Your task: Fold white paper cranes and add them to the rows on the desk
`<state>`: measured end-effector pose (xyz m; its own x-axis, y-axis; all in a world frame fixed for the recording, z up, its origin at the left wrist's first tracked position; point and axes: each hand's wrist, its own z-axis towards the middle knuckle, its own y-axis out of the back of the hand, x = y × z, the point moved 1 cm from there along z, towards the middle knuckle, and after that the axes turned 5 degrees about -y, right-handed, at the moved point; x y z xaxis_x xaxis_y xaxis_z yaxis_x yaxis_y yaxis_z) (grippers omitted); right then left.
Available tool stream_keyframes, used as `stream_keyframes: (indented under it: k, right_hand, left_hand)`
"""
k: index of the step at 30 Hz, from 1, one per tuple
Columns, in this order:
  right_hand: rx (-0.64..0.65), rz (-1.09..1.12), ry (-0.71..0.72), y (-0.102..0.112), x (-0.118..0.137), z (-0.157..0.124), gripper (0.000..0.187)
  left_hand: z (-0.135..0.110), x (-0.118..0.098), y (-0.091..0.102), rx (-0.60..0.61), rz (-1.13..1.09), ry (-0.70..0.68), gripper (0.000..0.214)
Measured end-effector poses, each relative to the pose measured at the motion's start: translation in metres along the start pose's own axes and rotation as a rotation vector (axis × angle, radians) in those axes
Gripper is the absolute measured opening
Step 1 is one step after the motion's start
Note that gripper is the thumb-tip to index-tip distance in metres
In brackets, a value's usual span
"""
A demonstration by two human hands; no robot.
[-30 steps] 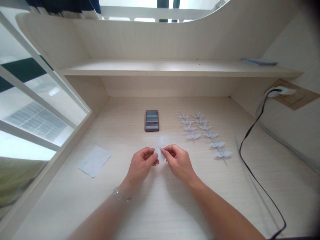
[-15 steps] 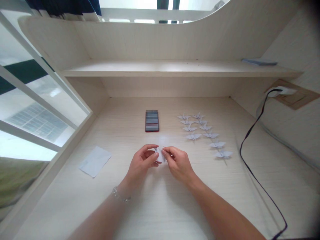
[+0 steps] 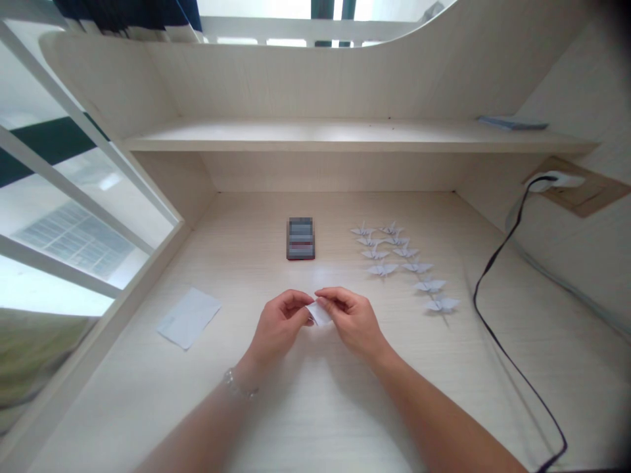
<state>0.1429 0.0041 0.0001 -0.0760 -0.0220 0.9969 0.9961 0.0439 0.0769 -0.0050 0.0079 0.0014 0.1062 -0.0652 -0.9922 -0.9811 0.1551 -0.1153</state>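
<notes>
A small piece of folded white paper (image 3: 321,314) is held between my two hands above the middle of the desk. My left hand (image 3: 282,320) pinches its left edge between thumb and fingers. On the other side, my right hand (image 3: 351,316) grips the upper right edge with thumb and forefinger, the fingertips of both hands nearly meeting. Part of the paper is hidden behind the fingers. To the right, several white origami cranes (image 3: 382,269) stand in two slanting rows. A flat sheet of white paper (image 3: 189,318) lies left of my left hand.
A phone-like dark device with a blurred screen (image 3: 300,238) lies beyond my hands. A black cable (image 3: 497,341) runs from the wall socket (image 3: 582,185) down the desk's right side. A shelf (image 3: 345,146) spans the back, with a flat bluish item (image 3: 513,123) on it.
The folded paper has tilted between my fingers. My right fingertips have moved slightly left and up along its top edge, closer to my left fingertips.
</notes>
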Motion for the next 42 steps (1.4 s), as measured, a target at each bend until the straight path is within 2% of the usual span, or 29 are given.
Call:
stream_keyframes:
  k: [5, 10, 14, 17, 20, 24, 33, 37, 42]
  right_hand:
    - [0.061, 0.113, -0.056, 0.001, 0.002, 0.001, 0.027]
    - [0.060, 0.174, -0.103, 0.003, -0.001, 0.005, 0.029]
    - [0.049, 0.185, -0.132, 0.006, -0.004, 0.008, 0.027]
    - [0.086, 0.182, -0.161, 0.009, -0.004, 0.009, 0.026]
    - [0.129, 0.171, -0.162, 0.011, -0.004, 0.009, 0.026]
    - [0.137, 0.229, -0.186, 0.011, -0.002, 0.008, 0.023]
    - [0.238, 0.326, -0.287, 0.007, 0.000, 0.006, 0.022]
    - [0.267, 0.355, -0.285, 0.008, -0.005, 0.006, 0.021]
    - [0.267, 0.367, -0.296, 0.007, -0.007, 0.007, 0.021]
  left_hand:
    - [-0.001, -0.001, 0.000, 0.046, 0.040, -0.077, 0.018]
    - [0.002, -0.004, 0.004, -0.079, 0.004, -0.095, 0.027]
    - [0.000, -0.007, 0.003, 0.040, 0.008, -0.113, 0.041]
    - [-0.004, -0.009, 0.001, 0.127, 0.069, -0.140, 0.046]
    - [-0.006, -0.011, -0.001, 0.156, 0.120, -0.170, 0.036]
    - [-0.005, -0.008, -0.001, 0.190, 0.066, -0.177, 0.024]
    - [-0.004, 0.001, 0.002, 0.102, 0.091, -0.151, 0.019]
    - [-0.004, 0.001, 0.002, 0.064, 0.124, -0.191, 0.017]
    - [-0.006, 0.003, 0.002, -0.037, 0.195, -0.268, 0.017]
